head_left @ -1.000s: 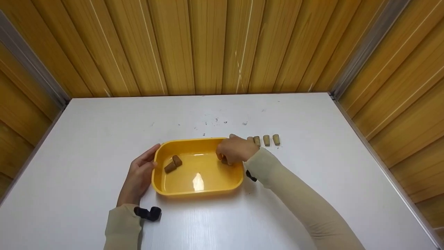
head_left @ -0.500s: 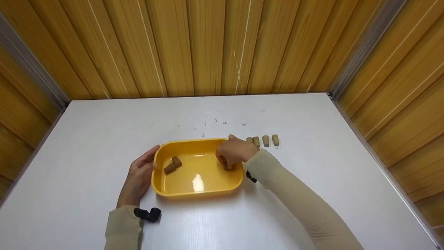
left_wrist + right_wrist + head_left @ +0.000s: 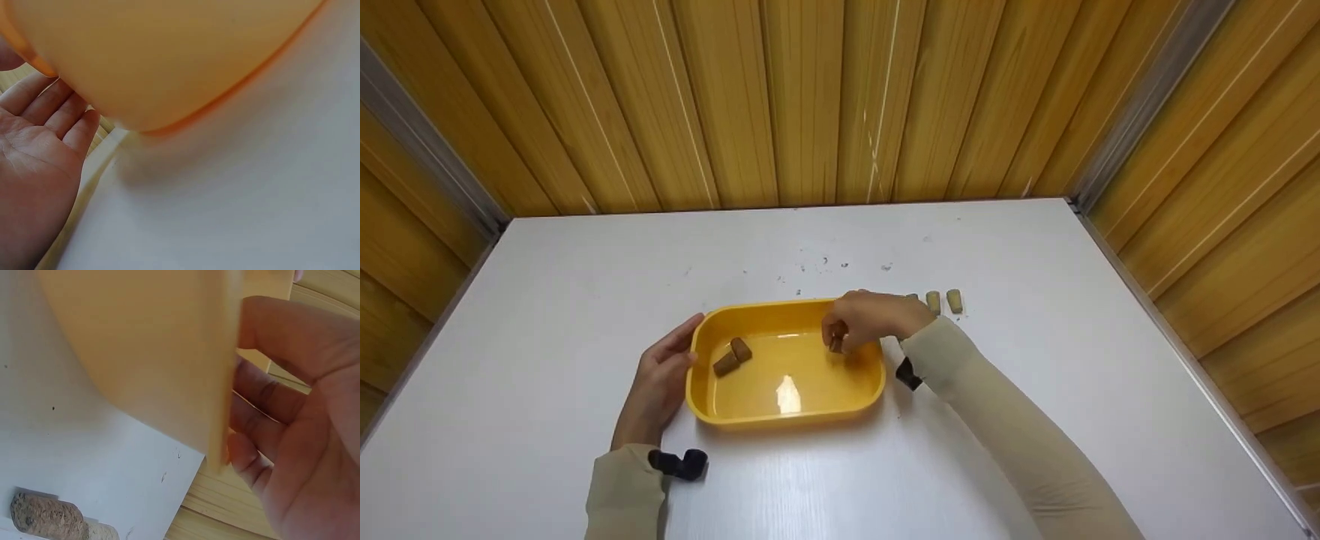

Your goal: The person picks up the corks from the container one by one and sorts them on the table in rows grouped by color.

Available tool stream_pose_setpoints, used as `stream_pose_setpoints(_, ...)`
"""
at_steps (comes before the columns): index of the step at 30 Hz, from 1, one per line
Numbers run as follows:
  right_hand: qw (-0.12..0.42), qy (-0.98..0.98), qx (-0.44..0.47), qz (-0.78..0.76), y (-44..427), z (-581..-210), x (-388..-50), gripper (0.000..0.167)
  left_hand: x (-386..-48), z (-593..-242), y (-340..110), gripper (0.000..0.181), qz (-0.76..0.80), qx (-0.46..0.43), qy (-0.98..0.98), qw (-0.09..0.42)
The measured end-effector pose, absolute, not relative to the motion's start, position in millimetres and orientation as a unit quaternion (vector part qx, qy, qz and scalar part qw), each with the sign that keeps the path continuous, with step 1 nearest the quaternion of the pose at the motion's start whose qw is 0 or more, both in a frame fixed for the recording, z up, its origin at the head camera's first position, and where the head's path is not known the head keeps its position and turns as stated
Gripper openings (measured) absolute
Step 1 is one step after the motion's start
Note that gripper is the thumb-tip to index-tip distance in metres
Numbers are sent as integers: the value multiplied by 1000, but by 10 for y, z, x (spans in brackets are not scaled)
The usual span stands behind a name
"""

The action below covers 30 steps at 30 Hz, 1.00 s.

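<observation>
A yellow plastic tray (image 3: 791, 416) sits on the white table. At its left end my left hand (image 3: 658, 379) holds the wall, with the thumb at the rim and the fingers along the outside, as the left wrist view shows. Two brown corks (image 3: 726, 364) lie together inside the tray's left part. Over the tray's right part, my right hand (image 3: 874, 319) pinches another cork (image 3: 836, 343) between thumb and fingers. In the right wrist view the tray wall (image 3: 152, 354) hides my fingertips and that cork.
Several tapered corks stand in a row on the table behind my right wrist, among them one cork (image 3: 955, 301) at the right end. Part of the row is hidden by my hand. Wood-pattern panels (image 3: 802, 105) wall the table's back and sides.
My right hand has lifted slightly from the tray's floor and turned, with the cork now showing between its fingers. My left hand stays at the tray's left end.
</observation>
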State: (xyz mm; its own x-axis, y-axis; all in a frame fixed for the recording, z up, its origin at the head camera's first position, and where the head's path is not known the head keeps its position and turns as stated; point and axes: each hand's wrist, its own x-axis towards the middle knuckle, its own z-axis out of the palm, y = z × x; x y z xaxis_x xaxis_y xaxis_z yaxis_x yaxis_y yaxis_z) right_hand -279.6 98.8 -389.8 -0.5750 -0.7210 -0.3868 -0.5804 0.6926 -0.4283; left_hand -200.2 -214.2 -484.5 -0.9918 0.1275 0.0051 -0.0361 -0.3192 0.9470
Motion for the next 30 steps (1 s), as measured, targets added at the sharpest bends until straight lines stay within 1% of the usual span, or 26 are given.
stream_pose_setpoints(6,267,867,-369,-203,1080,-3837,-2842,18,-2010,-4835,-2145,57,808,52,584,51)
stream_pose_setpoints(10,248,867,-372,-219,1145,-3804,-2845,22,-2010,-4825,-2143,57,803,52,591,54)
stream_pose_setpoints(18,210,864,-382,-250,1255,-3801,-2833,20,-2009,-4822,-2135,59,802,27,594,54)
stream_pose_setpoints(26,216,847,-374,-308,1356,-3812,-2829,24,-2002,-4834,-2145,60,792,27,607,61)
stream_pose_setpoints(30,208,845,-375,-320,1416,-3819,-2823,29,-2001,-4835,-2142,60,790,29,609,61)
